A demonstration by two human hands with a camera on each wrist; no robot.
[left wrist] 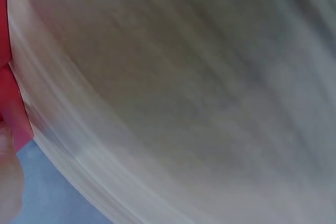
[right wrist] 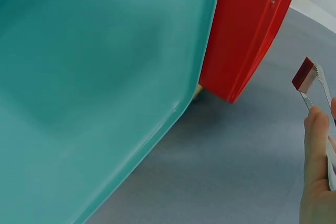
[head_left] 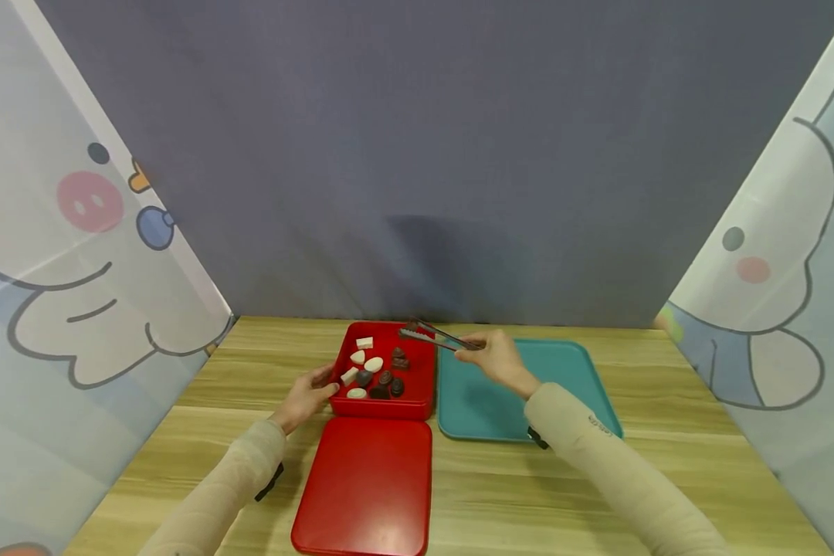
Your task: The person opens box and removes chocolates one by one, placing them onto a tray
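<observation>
My right hand (head_left: pixel 496 359) grips a pair of metal tongs (head_left: pixel 445 338) above the far right part of the red box (head_left: pixel 420 386). Between the serrated tong tips sits a brown chocolate-like block (right wrist: pixel 304 75), lifted over the box wall in the right wrist view. At the box's near left corner, my left hand (head_left: pixel 308 395) holds the wall, its thumb (left wrist: pixel 5 142) against the red side. Inside the box lie several white pieces (head_left: pixel 373 364) and several dark brown ones (head_left: pixel 385 378), in round, oval and block shapes.
To the right of the box lies a teal tray (head_left: pixel 486 413), under my right forearm. A flat red lid (head_left: pixel 364 486) lies in front of the box on the wooden table (head_left: pixel 528 494). A grey curtain (head_left: pixel 445 154) hangs behind, with printed cartoon panels on both sides.
</observation>
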